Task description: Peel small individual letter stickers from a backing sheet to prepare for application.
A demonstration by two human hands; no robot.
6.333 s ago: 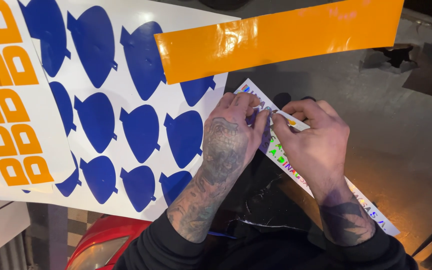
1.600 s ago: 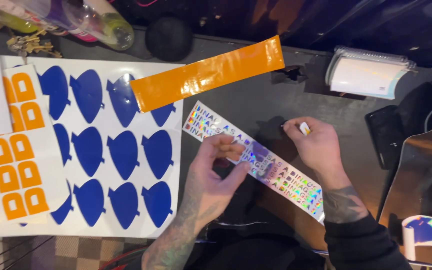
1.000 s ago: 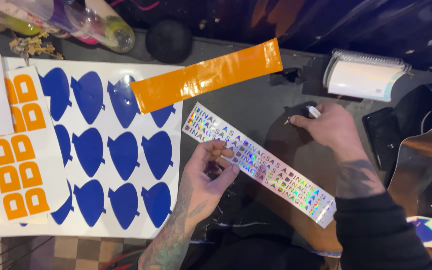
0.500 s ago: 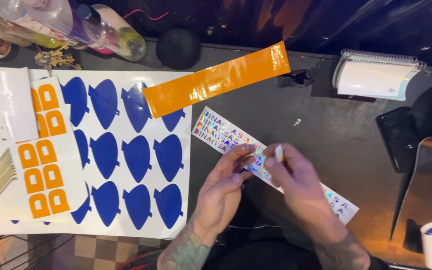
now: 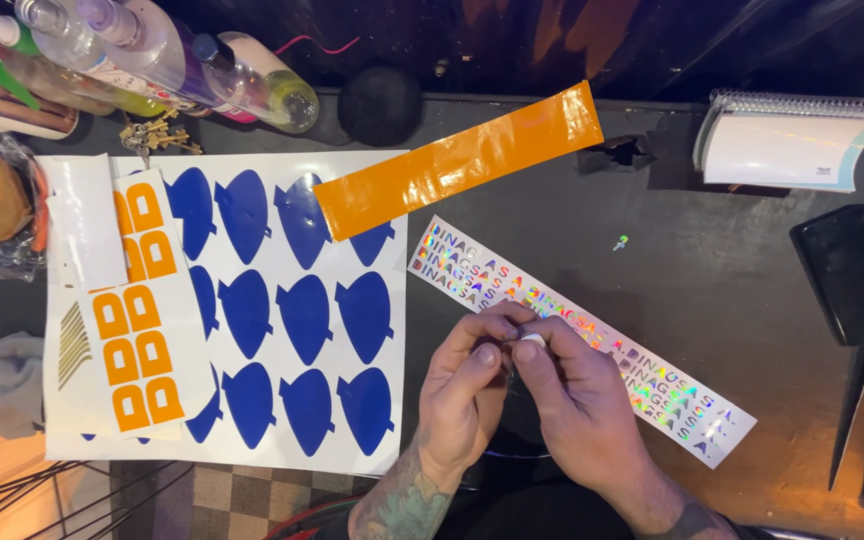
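A long holographic sticker strip with rows of shiny letters lies slanted on the dark table. My left hand and my right hand meet over its near edge around the middle. Both pinch something small and pale between thumbs and fingertips, just above the strip. I cannot tell what that small thing is. A tiny shiny scrap lies apart on the table beyond the strip.
A white sheet of blue shield-shaped stickers lies left, with an orange-letter sheet on it. An orange vinyl strip crosses above. Bottles, keys, a spiral notebook and a black device ring the area.
My right hand reached out to the far right of the table, then came back to join the left hand over the strip. The view has shifted so the strip sits further right.
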